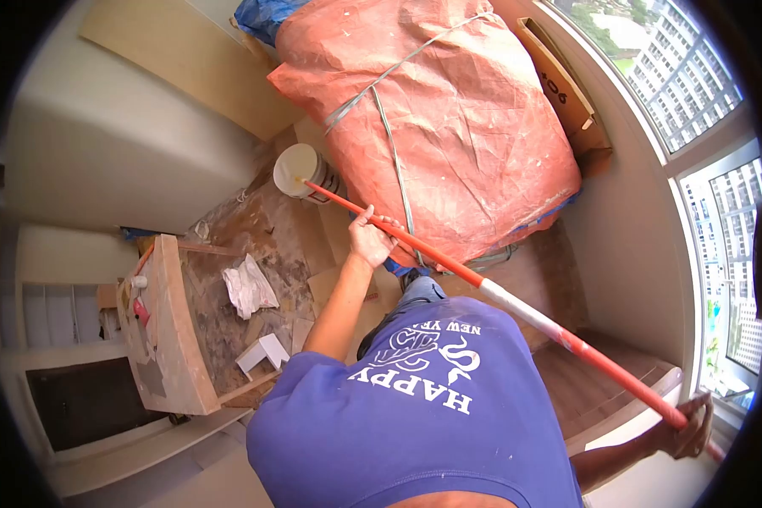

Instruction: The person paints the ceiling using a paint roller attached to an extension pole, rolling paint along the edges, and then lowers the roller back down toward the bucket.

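A long red pole (444, 258) with a white middle section (521, 303) slants across the front of my body. My left hand (372, 240) is closed around it near its far end. My right hand (690, 426) grips the near end, low at the right by the window. The pole's far tip reaches the mouth of a white bucket (281, 175) on the floor; whether anything is fixed to that tip I cannot make out. Part of the right hand's fingers is in shadow.
A large bundle under an orange tarp (449, 118), tied with cord, stands ahead. Beside it leans a cardboard box (559, 80). Windows (694, 169) line the right. At left are a wooden panel (178, 330), a crumpled white cloth (250, 286) and a stained floor (220, 233).
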Demonstrator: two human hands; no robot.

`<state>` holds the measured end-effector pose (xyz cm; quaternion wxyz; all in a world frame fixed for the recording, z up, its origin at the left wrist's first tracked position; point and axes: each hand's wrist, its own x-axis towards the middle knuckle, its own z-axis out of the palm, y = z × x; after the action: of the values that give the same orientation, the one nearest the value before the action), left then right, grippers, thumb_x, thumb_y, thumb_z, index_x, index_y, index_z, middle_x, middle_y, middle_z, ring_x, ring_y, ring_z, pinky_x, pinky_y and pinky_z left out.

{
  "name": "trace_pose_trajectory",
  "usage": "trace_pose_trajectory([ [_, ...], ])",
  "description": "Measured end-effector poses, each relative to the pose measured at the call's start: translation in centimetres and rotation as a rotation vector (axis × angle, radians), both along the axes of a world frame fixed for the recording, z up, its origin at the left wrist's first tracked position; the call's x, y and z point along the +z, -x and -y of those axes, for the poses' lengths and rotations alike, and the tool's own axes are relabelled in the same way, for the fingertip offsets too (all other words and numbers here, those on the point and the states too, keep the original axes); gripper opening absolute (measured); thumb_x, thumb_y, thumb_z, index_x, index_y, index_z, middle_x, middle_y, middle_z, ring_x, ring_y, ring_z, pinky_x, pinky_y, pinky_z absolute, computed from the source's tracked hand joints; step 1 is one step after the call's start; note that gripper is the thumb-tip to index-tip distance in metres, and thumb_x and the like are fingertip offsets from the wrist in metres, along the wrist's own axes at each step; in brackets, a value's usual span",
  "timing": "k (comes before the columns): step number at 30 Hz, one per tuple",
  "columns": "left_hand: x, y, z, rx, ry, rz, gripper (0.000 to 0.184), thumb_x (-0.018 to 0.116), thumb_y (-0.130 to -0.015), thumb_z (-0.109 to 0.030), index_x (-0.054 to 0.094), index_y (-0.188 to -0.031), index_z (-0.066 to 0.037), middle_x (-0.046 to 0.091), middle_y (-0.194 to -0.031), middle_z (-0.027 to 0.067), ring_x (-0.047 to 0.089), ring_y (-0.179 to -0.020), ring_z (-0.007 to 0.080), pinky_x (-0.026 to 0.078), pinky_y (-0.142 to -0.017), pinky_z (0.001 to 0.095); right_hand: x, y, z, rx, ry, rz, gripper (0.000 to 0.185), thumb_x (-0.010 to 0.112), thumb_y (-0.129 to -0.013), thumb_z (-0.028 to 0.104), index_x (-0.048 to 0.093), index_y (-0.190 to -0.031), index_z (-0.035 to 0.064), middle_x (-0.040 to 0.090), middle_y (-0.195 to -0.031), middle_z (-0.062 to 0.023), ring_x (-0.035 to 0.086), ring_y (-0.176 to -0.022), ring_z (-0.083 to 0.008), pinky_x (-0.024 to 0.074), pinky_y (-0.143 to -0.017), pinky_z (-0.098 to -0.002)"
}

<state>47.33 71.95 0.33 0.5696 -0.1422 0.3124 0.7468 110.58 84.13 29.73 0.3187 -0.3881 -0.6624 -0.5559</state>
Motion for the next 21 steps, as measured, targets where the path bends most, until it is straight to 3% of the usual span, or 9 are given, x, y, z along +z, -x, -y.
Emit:
trace_pose_trajectory([
  [3,1.0,-2.7,0.0,0.004,-0.135,-0.008,0.033,0.065,-0.089,-0.036,0.056,-0.085,-0.004,0.059,-0.084,0.0090,0.060,-0.086,0.0272,0.049,-0.094,0.0429,0.7,-2.1,0.3,0.016,-0.129,-0.003,0.033,0.077,-0.088,0.011,0.054,-0.063,0.0109,0.074,-0.071,-0.0043,0.074,-0.068,-0.0196,0.0524,-0.061,-0.0302],
  [6,-1.3,-4.0,0.0,0.004,-0.189,0.033,0.033,0.066,-0.088,-0.036,0.057,-0.085,-0.004,0.060,-0.083,0.0087,0.060,-0.086,0.0269,0.050,-0.094,0.0422,-0.9,-4.7,0.4,-0.006,-0.187,-0.011,0.038,0.078,-0.087,0.016,0.050,-0.062,0.0121,0.074,-0.072,-0.0060,0.074,-0.065,-0.0203,0.0534,-0.062,-0.0318],
  [9,-4.6,-4.5,0.0,-0.060,-0.037,0.114,0.036,0.067,-0.087,-0.040,0.061,-0.087,-0.005,0.065,-0.086,0.0087,0.064,-0.088,0.0266,0.054,-0.088,0.0436,-2.4,-5.0,-0.1,0.014,-0.163,-0.005,0.037,0.077,-0.088,0.016,0.049,-0.064,0.0114,0.074,-0.077,-0.0083,0.073,-0.065,-0.0225,0.0557,-0.063,-0.0341],
  [13,-7.0,-4.4,-1.5,-0.080,0.101,0.014,0.028,0.064,-0.090,-0.038,0.062,-0.085,-0.010,0.066,-0.087,0.0073,0.065,-0.087,0.0273,0.057,-0.075,0.0467,-4.5,-4.2,0.2,-0.097,0.116,-0.083,0.030,0.072,-0.091,0.011,0.054,-0.067,0.0088,0.075,-0.092,-0.0101,0.071,-0.080,-0.0255,0.0560,-0.073,-0.0379],
  [16,-8.6,-4.7,-2.6,-0.044,0.187,-0.054,0.023,0.054,-0.097,-0.029,0.061,-0.092,-0.008,0.067,-0.086,0.0109,0.066,-0.087,0.0297,0.058,-0.078,0.0499,-5.5,-4.8,0.0,-0.153,0.419,-0.247,0.024,0.065,-0.091,0.010,0.056,-0.070,0.0049,0.067,-0.086,-0.0096,0.062,-0.081,-0.0279,0.0472,-0.089,-0.0430],
  [18,-12.1,-4.2,-2.8,-0.112,0.218,-0.165,0.019,0.052,-0.099,-0.022,0.060,-0.095,-0.006,0.068,-0.097,0.0130,0.068,-0.090,0.0286,0.061,-0.077,0.0458,-7.1,-7.9,-0.6,-0.204,0.616,-0.193,0.017,0.062,-0.092,0.009,0.057,-0.077,0.0003,0.063,-0.086,-0.0134,0.059,-0.082,-0.0329,0.0474,-0.083,-0.0444],
  [19,-12.4,-4.5,-2.8,-0.068,0.219,-0.185,0.016,0.051,-0.101,-0.020,0.059,-0.099,-0.006,0.067,-0.097,0.0126,0.067,-0.091,0.0286,0.061,-0.079,0.0466,-5.5,-7.3,-0.5,-0.178,0.603,-0.100,0.027,0.059,-0.097,0.018,0.055,-0.077,0.0016,0.060,-0.076,-0.0114,0.060,-0.070,-0.0258,0.0493,-0.071,-0.0392],
  [20,-11.8,-4.8,-3.1,-0.037,0.190,-0.196,0.014,0.049,-0.103,-0.018,0.057,-0.104,-0.007,0.065,-0.098,0.0125,0.066,-0.095,0.0291,0.060,-0.082,0.0471,-2.8,-5.7,-0.7,-0.068,0.585,-0.156,0.028,0.065,-0.082,0.022,0.052,-0.057,0.0185,0.053,-0.058,0.0006,0.054,-0.058,-0.0200,0.0449,-0.062,-0.0371],
  [21,-10.9,-5.2,-3.2,-0.013,0.211,-0.240,0.013,0.049,-0.103,-0.018,0.055,-0.108,-0.007,0.063,-0.101,0.0127,0.064,-0.099,0.0301,0.059,-0.085,0.0488,-2.7,-6.4,-0.7,-0.159,0.696,-0.155,0.022,0.065,-0.078,0.021,0.054,-0.059,0.0176,0.056,-0.063,-0.0016,0.057,-0.065,-0.0224,0.0458,-0.069,-0.0390],
])
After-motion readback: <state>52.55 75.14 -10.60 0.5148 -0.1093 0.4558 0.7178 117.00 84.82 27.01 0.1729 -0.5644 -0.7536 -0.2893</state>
